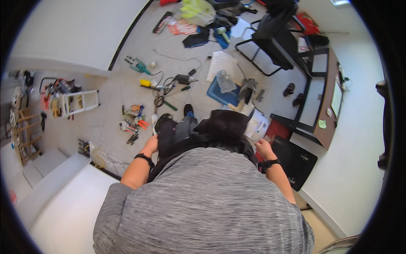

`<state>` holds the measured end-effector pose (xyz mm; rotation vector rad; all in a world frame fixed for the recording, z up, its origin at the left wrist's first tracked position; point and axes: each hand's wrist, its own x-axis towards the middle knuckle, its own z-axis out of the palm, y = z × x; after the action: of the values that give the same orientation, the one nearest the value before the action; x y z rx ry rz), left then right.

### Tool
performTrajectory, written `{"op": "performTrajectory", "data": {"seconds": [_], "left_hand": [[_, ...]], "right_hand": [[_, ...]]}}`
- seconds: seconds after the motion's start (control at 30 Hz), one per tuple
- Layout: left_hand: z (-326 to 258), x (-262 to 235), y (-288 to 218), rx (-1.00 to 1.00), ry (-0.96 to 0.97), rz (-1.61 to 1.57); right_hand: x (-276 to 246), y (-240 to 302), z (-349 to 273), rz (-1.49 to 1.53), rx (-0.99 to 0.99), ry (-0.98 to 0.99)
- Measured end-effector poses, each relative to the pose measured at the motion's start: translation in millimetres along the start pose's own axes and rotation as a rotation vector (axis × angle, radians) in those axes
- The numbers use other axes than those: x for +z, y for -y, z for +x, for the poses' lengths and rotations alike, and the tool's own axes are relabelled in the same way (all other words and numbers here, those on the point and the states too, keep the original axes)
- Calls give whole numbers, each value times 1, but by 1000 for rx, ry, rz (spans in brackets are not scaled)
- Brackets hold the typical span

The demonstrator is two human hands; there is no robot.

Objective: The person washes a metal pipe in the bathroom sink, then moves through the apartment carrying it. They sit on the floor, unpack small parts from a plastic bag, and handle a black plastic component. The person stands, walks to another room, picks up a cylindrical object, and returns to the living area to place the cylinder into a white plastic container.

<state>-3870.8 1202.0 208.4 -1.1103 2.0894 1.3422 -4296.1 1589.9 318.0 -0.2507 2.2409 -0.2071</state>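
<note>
My left hand hangs beside my dark trousers, its fingers mostly hidden against the cloth. A slim white object shows just beyond it; whether the hand touches it I cannot tell. On the other side, my right hand is raised with its fingers curled together, and anything inside them is too small or hidden to name. Past that hand lies a rounded white object. A black bundle of cloth or bag covers the area before my waist. My dark shoe rests on the tiled floor.
Pliers-like hand tools lie at the left, near a green power tool and tangled cables. Ahead are a blue case and a black chair. A brown desk and black panel stand right; a white step stool, far left.
</note>
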Motion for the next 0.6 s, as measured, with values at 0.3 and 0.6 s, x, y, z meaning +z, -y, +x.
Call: {"op": "performTrajectory", "data": {"seconds": [0.3, 0.6], "left_hand": [[-24, -13, -19, -131, 2, 48], [-1, 8, -72, -154, -38, 62]], "right_hand": [[-8, 35, 46, -128, -98, 149], [-58, 56, 73, 3, -159, 112]]}}
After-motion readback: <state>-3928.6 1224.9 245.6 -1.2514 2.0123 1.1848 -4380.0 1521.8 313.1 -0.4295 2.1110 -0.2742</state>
